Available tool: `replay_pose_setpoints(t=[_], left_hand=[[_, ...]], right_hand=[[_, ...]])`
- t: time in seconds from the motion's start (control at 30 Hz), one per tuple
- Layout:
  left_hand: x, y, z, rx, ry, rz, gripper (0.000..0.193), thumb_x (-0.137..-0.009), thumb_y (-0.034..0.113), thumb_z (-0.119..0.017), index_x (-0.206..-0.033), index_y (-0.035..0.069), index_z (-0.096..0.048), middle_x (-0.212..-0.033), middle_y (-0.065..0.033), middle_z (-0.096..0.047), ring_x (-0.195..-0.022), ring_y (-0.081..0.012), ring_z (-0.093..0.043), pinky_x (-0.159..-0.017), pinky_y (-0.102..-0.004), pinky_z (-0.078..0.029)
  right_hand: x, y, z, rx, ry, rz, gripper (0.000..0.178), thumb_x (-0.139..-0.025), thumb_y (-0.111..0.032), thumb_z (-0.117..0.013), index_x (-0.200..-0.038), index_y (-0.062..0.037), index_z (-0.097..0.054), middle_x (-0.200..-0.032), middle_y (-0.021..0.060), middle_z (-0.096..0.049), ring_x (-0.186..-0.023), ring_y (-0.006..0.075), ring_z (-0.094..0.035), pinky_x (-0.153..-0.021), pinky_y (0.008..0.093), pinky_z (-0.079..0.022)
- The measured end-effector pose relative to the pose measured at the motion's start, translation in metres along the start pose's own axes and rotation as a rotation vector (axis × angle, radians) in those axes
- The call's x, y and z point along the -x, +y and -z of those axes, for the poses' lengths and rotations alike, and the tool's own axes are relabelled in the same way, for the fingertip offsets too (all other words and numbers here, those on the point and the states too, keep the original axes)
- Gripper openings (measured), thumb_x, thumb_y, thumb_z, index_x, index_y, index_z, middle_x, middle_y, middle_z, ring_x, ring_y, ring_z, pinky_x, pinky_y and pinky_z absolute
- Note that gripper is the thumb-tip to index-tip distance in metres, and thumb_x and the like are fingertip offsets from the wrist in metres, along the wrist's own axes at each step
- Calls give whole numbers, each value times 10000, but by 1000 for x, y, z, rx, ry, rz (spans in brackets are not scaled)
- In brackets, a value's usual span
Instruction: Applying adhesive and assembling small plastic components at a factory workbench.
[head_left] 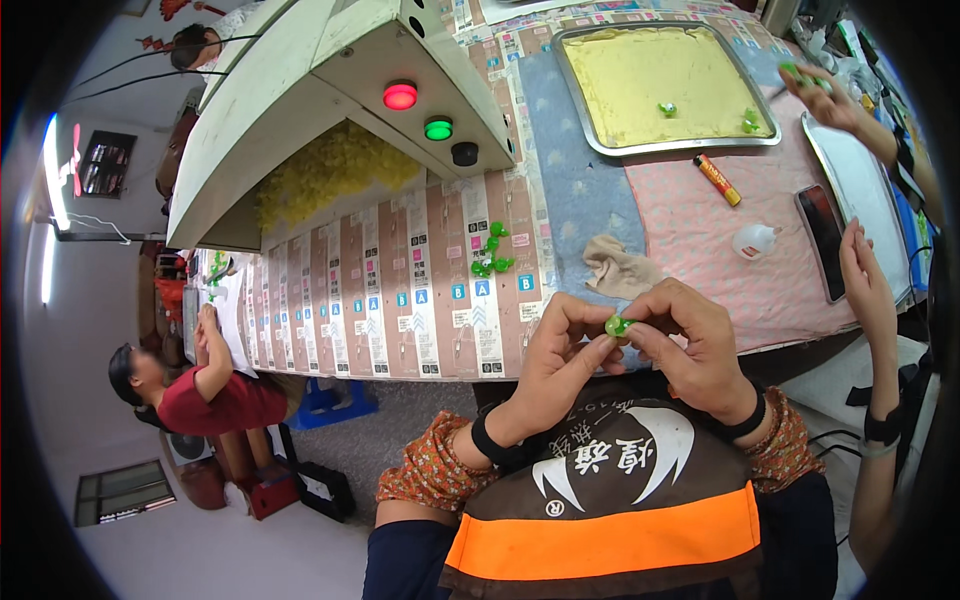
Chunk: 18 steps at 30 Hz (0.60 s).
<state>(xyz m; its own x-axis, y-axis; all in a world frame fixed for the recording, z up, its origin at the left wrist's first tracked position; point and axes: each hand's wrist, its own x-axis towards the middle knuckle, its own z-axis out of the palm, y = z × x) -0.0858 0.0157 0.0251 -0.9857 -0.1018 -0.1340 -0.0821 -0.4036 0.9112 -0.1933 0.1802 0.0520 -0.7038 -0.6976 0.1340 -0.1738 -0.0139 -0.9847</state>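
My left hand [562, 355] and my right hand [692, 345] meet just beyond the table's near edge, above my apron. Between the fingertips of both hands is a small glossy green plastic piece [616, 325], pinched from either side. Its far details are too small to make out. Just past my hands lies a crumpled beige cloth [617, 266]. Several similar green pieces [492, 252] sit in a loose cluster on the table, ahead and to the left of my left hand.
A white machine [400, 60] with lit red and green buttons stands at the far left, yellow material in its opening. A yellow-lined metal tray [590, 135] holds a few green pieces. Rightward are a red-yellow tube [717, 180], white bottle [755, 240], phone [822, 243] and a co-worker's hands [868, 270].
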Motion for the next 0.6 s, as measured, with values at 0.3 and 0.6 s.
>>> replay_pose_setpoints(t=[0.3, 0.6], left_hand=[[0, 6, 1, -11, 30, 16, 215, -1005, 59, -518, -1206, 23, -454, -1081, -91, -597, -935, -118, -603, -800, -280, -549], [5, 4, 38, -216, 172, -28, 163, -992, 85, -533, -1144, 28, -510, -839, -65, -571, -707, -119, -584, -735, -323, -585]], right_hand=[[-1, -10, 4, -213, -15, -239, 89, -923, -10, -623, -1010, 13, -620, -884, 25, -631, -692, 43, -584, -603, 198, -474], [-9, -16, 32, 90, 103, 19, 104, -905, 10, -638, -1008, 13, -627, -898, 67, -632, -722, 84, -633, -646, 211, -518]])
